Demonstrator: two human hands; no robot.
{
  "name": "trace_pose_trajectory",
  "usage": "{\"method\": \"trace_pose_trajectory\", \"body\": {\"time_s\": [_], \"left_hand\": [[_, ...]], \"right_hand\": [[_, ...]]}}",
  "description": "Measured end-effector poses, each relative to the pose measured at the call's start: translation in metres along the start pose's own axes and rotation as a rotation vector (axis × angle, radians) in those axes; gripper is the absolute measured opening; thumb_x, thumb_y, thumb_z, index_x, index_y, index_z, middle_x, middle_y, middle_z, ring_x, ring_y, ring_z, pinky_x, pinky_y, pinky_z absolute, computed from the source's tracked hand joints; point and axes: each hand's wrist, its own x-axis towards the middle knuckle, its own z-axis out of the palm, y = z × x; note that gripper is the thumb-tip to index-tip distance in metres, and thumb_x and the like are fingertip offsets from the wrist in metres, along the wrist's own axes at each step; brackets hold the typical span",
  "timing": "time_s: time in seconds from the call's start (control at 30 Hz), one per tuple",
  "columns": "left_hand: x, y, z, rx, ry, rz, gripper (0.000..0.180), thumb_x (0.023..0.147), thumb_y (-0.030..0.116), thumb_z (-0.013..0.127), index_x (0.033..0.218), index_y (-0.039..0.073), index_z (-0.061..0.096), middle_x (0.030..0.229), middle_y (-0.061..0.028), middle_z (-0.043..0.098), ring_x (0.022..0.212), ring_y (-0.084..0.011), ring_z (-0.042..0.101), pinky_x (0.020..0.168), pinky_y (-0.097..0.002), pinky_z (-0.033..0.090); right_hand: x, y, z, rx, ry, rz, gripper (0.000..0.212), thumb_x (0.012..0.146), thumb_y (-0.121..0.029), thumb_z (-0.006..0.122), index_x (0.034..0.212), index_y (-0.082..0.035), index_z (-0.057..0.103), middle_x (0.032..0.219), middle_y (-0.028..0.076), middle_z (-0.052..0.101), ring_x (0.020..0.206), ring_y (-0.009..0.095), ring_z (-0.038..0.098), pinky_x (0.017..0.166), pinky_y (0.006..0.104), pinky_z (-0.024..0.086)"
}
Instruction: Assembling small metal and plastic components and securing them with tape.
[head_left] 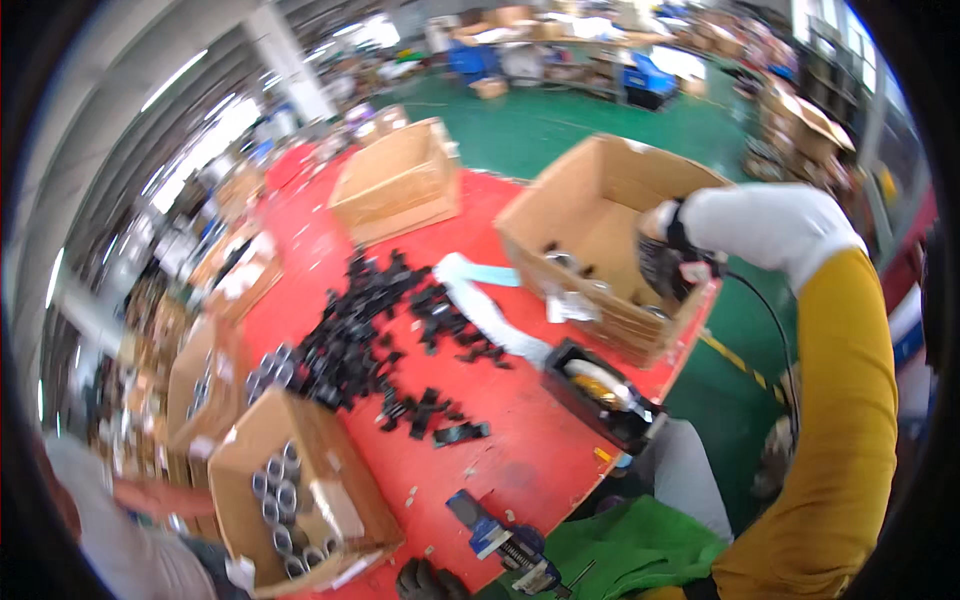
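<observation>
My right hand (pixel 664 262), in a dark glove with a black band at the wrist, reaches down inside the open cardboard box (pixel 545 215) at the right. A few small shiny metal pieces (pixel 562 260) lie in that box, near the hand. Motion blurs the fingers, so any grip is unclear. At the lower edge, part of my left hand (pixel 430 580) shows in a dark glove, most of it cut off. Closest to it on the red table is a blue and metal tool with a spring (pixel 505 545).
Black plastic parts (pixel 355 325) are heaped mid-table. A black tape dispenser (pixel 605 395) stands by the right edge, near a white strip (pixel 485 312). Grey tubes (pixel 285 495) fill a near-left carton (pixel 345 470); another carton (pixel 395 185) stands behind. Someone's arm (pixel 155 497) is at left.
</observation>
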Motion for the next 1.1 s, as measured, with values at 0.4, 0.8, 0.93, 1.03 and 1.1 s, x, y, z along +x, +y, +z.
{"method": "trace_pose_trajectory", "body": {"time_s": [0.4, 0.8, 0.93, 1.03, 1.1], "left_hand": [[0.003, 0.011, 0.009, -0.1, 0.015, -0.107, 0.032, 0.074, 0.023, 0.061, 0.101, 0.005, 0.059, 0.109, -0.013, 0.056, 0.103, -0.0314, 0.05, 0.088, -0.0463, 0.039], [0.006, 0.012, 0.005, -0.07, -0.007, -0.099, 0.032, 0.074, 0.024, 0.061, 0.101, 0.005, 0.06, 0.109, -0.013, 0.056, 0.103, -0.032, 0.05, 0.088, -0.0457, 0.04], [0.003, 0.01, 0.007, -0.079, 0.021, -0.081, 0.032, 0.074, 0.024, 0.061, 0.101, 0.005, 0.059, 0.109, -0.0131, 0.056, 0.102, -0.0326, 0.05, 0.086, -0.0459, 0.04], [0.002, 0.012, 0.005, -0.091, 0.016, -0.08, 0.032, 0.075, 0.023, 0.061, 0.102, 0.005, 0.059, 0.109, -0.0134, 0.056, 0.101, -0.0324, 0.051, 0.084, -0.0454, 0.041], [0.002, 0.008, 0.005, -0.099, -0.005, -0.079, 0.034, 0.075, 0.024, 0.061, 0.103, 0.005, 0.058, 0.109, -0.0141, 0.056, 0.101, -0.0327, 0.051, 0.085, -0.0453, 0.041]], "right_hand": [[-0.086, -0.242, -0.173, -0.256, 0.373, -0.318, 0.029, 0.084, -0.025, 0.063, 0.103, -0.003, 0.063, 0.09, 0.008, 0.067, 0.078, 0.018, 0.063, 0.071, 0.031, 0.049], [-0.088, -0.055, -0.022, 0.513, 0.405, -0.405, 0.033, 0.086, -0.024, 0.063, 0.11, 0.0, 0.059, 0.094, 0.009, 0.066, 0.082, 0.019, 0.064, 0.073, 0.0293, 0.05], [-0.091, -0.024, 0.04, 0.774, 0.422, -0.437, 0.035, 0.087, -0.023, 0.062, 0.112, 0.001, 0.057, 0.096, 0.009, 0.065, 0.083, 0.019, 0.064, 0.074, 0.0287, 0.051], [-0.101, -0.021, 0.096, 0.915, 0.44, -0.448, 0.036, 0.087, -0.023, 0.062, 0.113, 0.001, 0.057, 0.097, 0.009, 0.065, 0.084, 0.019, 0.064, 0.074, 0.0285, 0.051], [-0.099, -0.039, 0.124, 0.694, 0.763, -0.503, 0.036, 0.088, -0.03, 0.061, 0.114, -0.006, 0.058, 0.09, 0.003, 0.066, 0.077, 0.011, 0.059, 0.069, 0.0245, 0.046]]}}
